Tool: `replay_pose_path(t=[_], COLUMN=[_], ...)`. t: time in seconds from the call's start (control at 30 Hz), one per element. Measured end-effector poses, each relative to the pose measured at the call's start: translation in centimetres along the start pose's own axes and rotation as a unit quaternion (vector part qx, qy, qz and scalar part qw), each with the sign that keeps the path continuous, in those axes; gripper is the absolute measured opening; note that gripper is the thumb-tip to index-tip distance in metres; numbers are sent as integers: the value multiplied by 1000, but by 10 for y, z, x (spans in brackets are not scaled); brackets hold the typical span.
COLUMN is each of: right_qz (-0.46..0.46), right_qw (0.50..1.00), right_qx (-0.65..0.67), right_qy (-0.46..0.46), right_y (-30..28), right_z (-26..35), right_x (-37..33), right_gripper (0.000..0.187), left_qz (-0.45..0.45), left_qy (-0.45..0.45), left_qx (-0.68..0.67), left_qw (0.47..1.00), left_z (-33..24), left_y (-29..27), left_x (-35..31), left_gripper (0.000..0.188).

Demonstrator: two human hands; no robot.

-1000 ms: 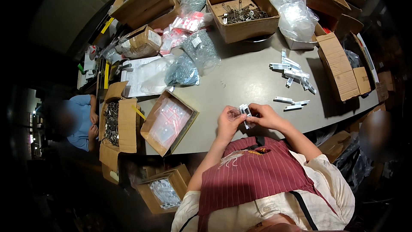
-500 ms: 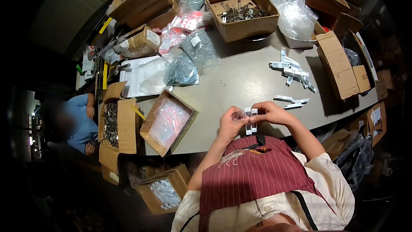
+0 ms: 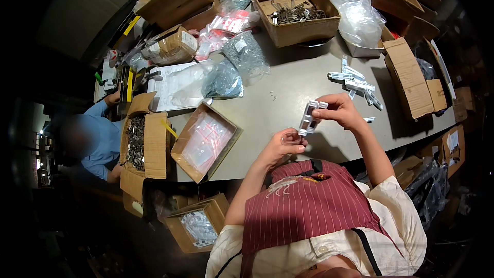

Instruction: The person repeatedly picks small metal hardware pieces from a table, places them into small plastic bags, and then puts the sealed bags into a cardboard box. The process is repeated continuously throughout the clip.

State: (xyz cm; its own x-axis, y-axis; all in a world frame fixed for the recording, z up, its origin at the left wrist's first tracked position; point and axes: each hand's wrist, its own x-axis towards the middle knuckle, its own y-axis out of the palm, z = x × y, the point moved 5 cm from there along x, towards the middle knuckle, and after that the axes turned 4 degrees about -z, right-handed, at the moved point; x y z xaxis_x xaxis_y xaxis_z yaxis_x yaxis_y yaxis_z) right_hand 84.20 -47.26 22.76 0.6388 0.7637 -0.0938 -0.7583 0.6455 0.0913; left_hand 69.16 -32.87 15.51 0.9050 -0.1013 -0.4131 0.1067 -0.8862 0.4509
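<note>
My right hand [image 3: 341, 113] grips a pair of slim white rectangular plastic pieces [image 3: 310, 115] with dark slots, held tilted above the table by their upper part. Below them, my left hand [image 3: 280, 150] is closed on a small clear plastic bag [image 3: 291, 139], whose mouth lies close to the lower ends of the pieces. Whether the pieces touch the bag I cannot tell. Beyond my right hand lies a loose pile of similar white pieces [image 3: 356, 83]. Another white piece [image 3: 369, 120] shows beside my right forearm, mostly hidden by it.
An open box of flat clear bags [image 3: 234, 141] stands left of my hands. Boxes of metal parts [image 3: 296, 35] [image 3: 157, 146] sit at the back and far left. Filled bags [image 3: 222, 81] lie behind. A person in a blue shirt [image 3: 100, 141] is at the far left.
My right hand has lifted the white pieces up and away from my apron, and they now tilt. My left hand stays low with the bag. The other person's arm has reached farther back.
</note>
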Motion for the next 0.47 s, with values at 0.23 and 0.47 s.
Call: replay_pose_path(t=[0.23, 0.47], right_qz=[99, 95], right_qw=[991, 985], right_qx=[-92, -145], right_qy=[-23, -12], right_y=[33, 38], right_z=[4, -21], right_x=[9, 20], right_gripper=[28, 41], left_qz=[7, 41], left_qy=[-16, -11], left_qx=[-68, -163], left_qw=[998, 986], left_z=[-8, -1], left_y=[26, 20], left_x=[-2, 1], left_gripper=[34, 31])
